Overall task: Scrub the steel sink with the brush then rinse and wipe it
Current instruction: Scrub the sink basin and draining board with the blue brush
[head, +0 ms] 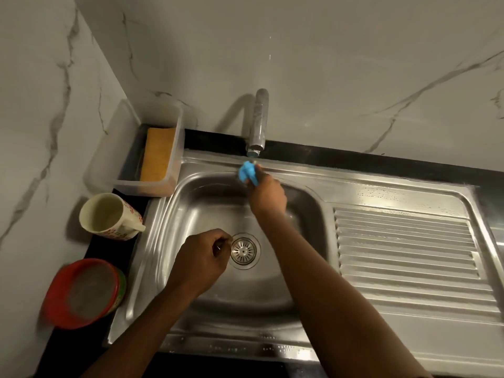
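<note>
The steel sink [196, 214] fills the middle of the view, with a round drain strainer [243, 251] in its basin. My right hand [266, 193] reaches to the basin's back rim and grips a small blue thing [247, 171], held just under the spout of the steel tap [258, 124]; I cannot tell whether it is a brush or a cloth. My left hand [203, 257] hovers over the basin just left of the strainer, fingers curled, pinching something thin and shiny that is too small to name.
A ribbed drainboard [406, 257] lies right of the basin. A clear plastic tub [174, 148] holding a yellow sponge [158, 154] stands at the back left. A cream jug [109, 215] and a red-rimmed container [87, 293] sit on the black counter to the left.
</note>
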